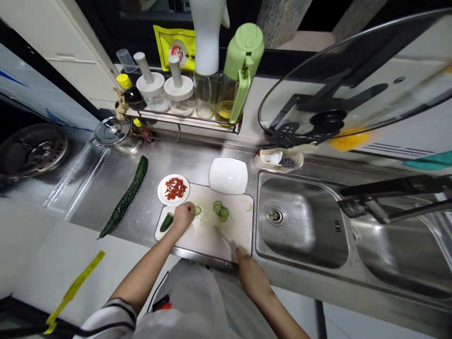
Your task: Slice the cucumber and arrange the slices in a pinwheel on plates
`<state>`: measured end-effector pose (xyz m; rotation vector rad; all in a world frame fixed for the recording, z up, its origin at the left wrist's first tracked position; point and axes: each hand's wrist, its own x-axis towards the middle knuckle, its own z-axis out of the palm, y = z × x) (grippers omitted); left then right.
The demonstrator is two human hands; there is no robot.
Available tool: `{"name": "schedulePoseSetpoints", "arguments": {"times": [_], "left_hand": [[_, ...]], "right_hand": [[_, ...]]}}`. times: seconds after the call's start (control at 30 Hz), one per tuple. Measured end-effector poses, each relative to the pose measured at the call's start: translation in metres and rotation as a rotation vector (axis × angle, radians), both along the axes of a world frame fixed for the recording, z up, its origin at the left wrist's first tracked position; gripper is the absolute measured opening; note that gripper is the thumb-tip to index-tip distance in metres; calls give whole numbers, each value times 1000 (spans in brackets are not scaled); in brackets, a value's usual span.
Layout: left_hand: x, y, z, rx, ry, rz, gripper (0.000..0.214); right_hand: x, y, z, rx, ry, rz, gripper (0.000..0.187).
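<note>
My left hand (184,215) is closed over the left part of the pale cutting board (205,238), its fingers bent down. A pale green piece of cucumber (197,210) shows at its fingertips; how much of it lies under the hand is hidden. Left of that hand is a dark-skinned cucumber chunk (166,222). My right hand (251,273) grips a knife (226,238) by the handle at the board's front edge, blade pointing up and left. Several cucumber slices (221,211) overlap on the board, and a single thin slice (249,207) lies near the right edge.
A plate of chopped red pieces (161,190) overlaps the board's back left, beside a white dish (228,175). A whole cucumber (124,202) lies left. The sink (300,221) adjoins on the right. Behind stand a pot (120,141), shelved jars (151,92) and a green-topped oil bottle (243,56).
</note>
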<state>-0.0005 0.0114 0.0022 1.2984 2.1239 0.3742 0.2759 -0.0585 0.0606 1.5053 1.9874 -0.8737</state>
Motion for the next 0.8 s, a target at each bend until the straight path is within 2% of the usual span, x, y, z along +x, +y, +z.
{"name": "schedulePoseSetpoints", "arguments": {"times": [0.17,0.3,0.37,0.47,0.57,0.8], "left_hand": [[-4,0,7,5,170,-41,19],[5,-3,5,114,257,-133,29],[13,-3,1,203,217,-251,31],[27,2,-6,338,140,-516,36],[40,12,-10,398,113,-726,40],[49,28,-10,406,153,-868,23]], "right_hand": [[1,-1,-3,6,9,15,56],[1,0,-4,6,-16,23,57],[1,-1,-5,10,-15,24,58],[-1,-1,-4,25,-13,33,57],[-3,-1,-1,32,-64,41,56],[-7,-1,4,22,-69,32,56]]}}
